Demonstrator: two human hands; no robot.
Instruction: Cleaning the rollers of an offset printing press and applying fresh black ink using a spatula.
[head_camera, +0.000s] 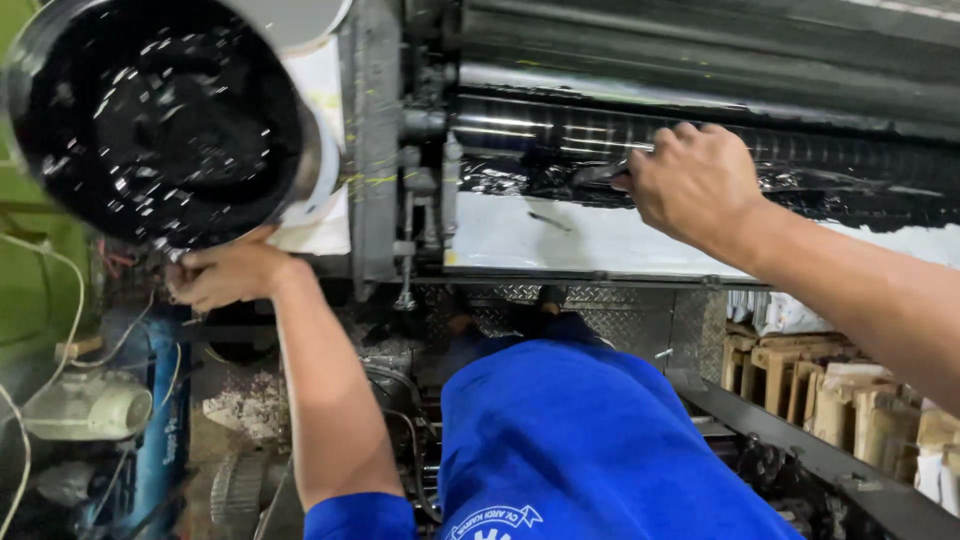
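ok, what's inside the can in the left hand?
The can, held from below by the left hand, holds glossy black ink, nearly to the rim. Its bottom is covered by the ink.

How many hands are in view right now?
2. The left hand holds up a can of black ink at the left; the right hand grips a tool at the machine's inky roller.

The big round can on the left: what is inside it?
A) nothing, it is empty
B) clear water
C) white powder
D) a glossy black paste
D: the tilted can, held from below by the left hand, is full of a shiny black mass, like the black smear along the trough by the roller where the right hand works.
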